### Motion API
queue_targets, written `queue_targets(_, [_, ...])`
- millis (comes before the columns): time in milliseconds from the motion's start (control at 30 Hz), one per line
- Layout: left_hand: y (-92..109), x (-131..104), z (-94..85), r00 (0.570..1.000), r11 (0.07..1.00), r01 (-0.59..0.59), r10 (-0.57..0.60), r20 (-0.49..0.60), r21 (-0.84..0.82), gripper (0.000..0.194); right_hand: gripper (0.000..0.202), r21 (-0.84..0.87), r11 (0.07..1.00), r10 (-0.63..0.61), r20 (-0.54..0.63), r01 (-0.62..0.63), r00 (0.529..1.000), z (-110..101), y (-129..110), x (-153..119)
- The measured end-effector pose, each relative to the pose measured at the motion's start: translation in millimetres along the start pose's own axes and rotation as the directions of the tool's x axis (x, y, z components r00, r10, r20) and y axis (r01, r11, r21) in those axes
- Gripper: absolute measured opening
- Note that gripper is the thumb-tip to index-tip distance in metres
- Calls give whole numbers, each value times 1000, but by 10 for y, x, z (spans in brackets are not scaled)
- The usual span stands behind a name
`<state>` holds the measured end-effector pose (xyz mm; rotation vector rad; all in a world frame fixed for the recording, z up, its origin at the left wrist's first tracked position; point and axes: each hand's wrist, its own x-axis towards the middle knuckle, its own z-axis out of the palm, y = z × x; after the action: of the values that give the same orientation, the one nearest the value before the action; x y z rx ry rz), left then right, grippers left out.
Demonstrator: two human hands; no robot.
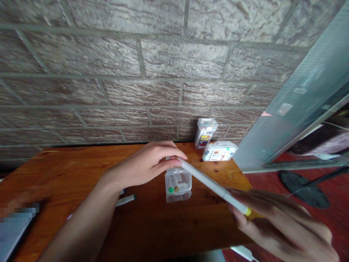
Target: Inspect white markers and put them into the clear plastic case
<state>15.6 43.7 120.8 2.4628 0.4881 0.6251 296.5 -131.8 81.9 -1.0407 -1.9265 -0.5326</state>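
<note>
A white marker [209, 182] with a yellow end slants above the table between both hands. My left hand [152, 162] pinches its far end between thumb and fingers. Around the near end, by the yellow tip, the thumb and fingers of my right hand [278, 218] are closed. Below the marker, a clear plastic case [178, 196] stands on the wooden table [152, 222], with a green-ended and a brown-ended marker inside. Another white marker [125, 200] lies beside my left forearm, partly covered by it.
A tall clear case [205, 133] and a wider clear case of markers [220, 151] stand at the table's back right, near the brick wall [160, 91]. A blurred-out flat object [16, 229] sits at the left. A black round base [304, 187] is on the red floor.
</note>
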Motion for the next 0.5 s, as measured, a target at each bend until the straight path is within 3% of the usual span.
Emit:
queue_targets(200, [-17, 21, 70, 993, 994, 78, -72, -89, 73, 34, 7, 26, 998, 51, -2, -50, 999, -42, -103, -84])
queue_targets(500, [-6, -20, 125, 963, 989, 132, -113, -244, 60, 29, 12, 117, 991, 57, 59, -64, 997, 14, -207, -159])
